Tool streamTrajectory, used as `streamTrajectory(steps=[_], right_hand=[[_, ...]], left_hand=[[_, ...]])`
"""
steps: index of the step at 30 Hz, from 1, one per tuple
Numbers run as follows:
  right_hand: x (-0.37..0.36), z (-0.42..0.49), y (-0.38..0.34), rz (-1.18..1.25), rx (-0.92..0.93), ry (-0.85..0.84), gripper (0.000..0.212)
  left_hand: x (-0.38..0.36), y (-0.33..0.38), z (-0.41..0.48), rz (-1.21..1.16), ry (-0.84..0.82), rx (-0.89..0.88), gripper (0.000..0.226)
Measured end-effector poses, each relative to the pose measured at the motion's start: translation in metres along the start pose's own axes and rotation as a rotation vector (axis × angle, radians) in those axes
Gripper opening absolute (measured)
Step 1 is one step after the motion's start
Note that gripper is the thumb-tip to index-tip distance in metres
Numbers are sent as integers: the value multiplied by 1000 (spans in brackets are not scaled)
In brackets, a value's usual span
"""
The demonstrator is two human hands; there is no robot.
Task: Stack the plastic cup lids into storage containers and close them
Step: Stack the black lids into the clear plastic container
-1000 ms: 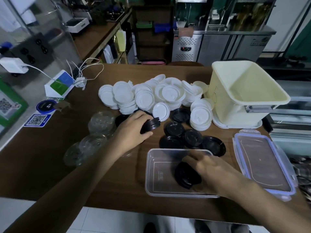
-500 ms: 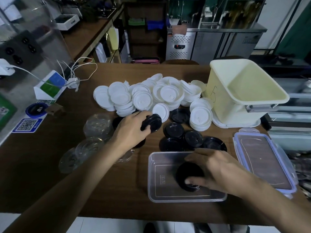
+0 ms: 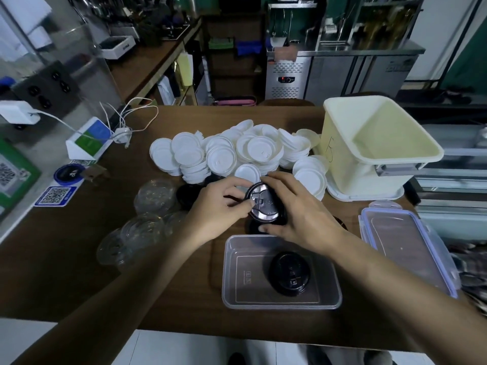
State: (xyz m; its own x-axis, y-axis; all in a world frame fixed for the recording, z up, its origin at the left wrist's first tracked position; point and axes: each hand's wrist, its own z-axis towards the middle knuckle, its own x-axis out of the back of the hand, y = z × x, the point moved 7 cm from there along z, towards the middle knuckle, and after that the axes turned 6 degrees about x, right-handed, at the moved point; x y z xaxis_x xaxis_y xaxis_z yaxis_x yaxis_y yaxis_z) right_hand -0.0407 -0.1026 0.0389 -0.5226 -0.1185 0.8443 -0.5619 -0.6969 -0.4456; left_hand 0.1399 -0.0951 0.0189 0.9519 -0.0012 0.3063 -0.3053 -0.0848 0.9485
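Head view shows the left hand (image 3: 218,206) and right hand (image 3: 297,212) both holding one black lid (image 3: 263,204) by its edges, just behind the clear box (image 3: 229,272), which lies sideways by the near edge of the counter (image 3: 66,246), nearer the right hand.

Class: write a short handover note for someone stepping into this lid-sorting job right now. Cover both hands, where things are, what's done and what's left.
Hands: left hand pinches and right hand cups a shiny black round plastic cup lid, just behind the clear rectangular plastic container.
Done: a black lid in the container, at least one.
Left: loose black lids, the pile of white round lids and the clear domed lids are unsorted on the table. The cream plastic bin looks empty. The blue-rimmed clip-lock cover lies on the right, not fitted yet.
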Motion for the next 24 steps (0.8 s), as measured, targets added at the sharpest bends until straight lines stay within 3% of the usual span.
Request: streamTrajectory(steps=[3, 9, 13, 17, 24], right_hand=[[-2, 0, 2, 2, 9, 4, 94], [6, -16, 12, 7, -10, -9, 89], [16, -37, 18, 51, -80, -67, 94], [20, -57, 14, 60, -81, -100, 96], [14, -78, 5, 41, -85, -117, 93]], left_hand=[[-9, 0, -4, -91, -16, 66, 29], [-22, -4, -8, -46, -103, 104, 31], [-19, -15, 7, 287, -82, 7, 24], [-38, -27, 26, 668, -312, -133, 39], [-63, -30, 44, 743, -485, -262, 50]])
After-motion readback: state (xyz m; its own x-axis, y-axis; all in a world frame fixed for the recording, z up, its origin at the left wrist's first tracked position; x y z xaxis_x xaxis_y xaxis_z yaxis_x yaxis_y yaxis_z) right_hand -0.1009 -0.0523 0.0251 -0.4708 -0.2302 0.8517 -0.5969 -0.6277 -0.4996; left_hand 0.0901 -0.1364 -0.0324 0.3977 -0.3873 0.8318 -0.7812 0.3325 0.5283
